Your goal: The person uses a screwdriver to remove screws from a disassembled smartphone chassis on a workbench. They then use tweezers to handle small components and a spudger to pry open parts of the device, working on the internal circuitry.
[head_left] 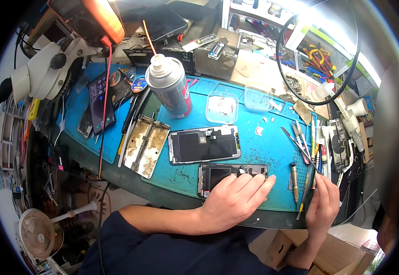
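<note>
Just on the near side of the screen assembly [190,147], the opened phone [219,175] should be steadied flat — not pressed — by the left hand [232,201], its fingers laid side by side. Right of the screen assembly, tweezers [307,157] are reached by the right hand [322,201]; whether they are pinched cannot be told.

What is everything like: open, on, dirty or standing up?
Lower phone, opened
Left hand, over lower phone
Upper phone piece, lying flat
Right hand, fingertips at tweezers, grip unclear
Spray can, upright
Left phone, screen lit
Left clear box, open, parts inside
Metal plate, stained brown
Fan, spinning unclear
</note>
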`<state>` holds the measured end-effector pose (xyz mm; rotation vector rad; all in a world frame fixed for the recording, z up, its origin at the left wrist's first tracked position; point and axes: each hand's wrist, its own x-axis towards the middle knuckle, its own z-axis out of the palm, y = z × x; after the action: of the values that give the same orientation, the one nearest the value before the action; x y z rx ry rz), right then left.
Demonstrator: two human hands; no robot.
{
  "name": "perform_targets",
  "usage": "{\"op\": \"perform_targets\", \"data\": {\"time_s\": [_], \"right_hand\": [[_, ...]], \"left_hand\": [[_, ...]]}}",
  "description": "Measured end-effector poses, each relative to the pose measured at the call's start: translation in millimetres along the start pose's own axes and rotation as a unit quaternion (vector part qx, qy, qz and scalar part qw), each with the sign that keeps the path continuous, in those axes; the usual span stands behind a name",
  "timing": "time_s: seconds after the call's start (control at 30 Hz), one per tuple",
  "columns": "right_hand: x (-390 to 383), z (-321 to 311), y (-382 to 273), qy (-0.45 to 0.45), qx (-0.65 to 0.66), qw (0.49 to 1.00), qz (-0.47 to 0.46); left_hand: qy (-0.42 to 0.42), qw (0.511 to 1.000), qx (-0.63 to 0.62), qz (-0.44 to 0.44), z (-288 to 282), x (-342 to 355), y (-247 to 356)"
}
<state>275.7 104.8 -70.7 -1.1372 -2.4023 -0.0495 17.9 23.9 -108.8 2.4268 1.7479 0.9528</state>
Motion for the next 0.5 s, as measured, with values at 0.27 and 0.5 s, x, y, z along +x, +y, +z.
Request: {"op": "perform_targets", "data": {"time_s": [0.27,0.5], "right_hand": [[10.2,-4.8,-19.2,-0.019,-0.005,0.999,0.037],[24.9,-19.2,-13.1,-0.005,-0.045,0.993,0.110]], "left_hand": [[0.020,1.000,-0.011,0.001,5.0,-0.9,-0.6],[0.011,0.999,-0.046,-0.007,0.8,2.1,-0.8]]}}
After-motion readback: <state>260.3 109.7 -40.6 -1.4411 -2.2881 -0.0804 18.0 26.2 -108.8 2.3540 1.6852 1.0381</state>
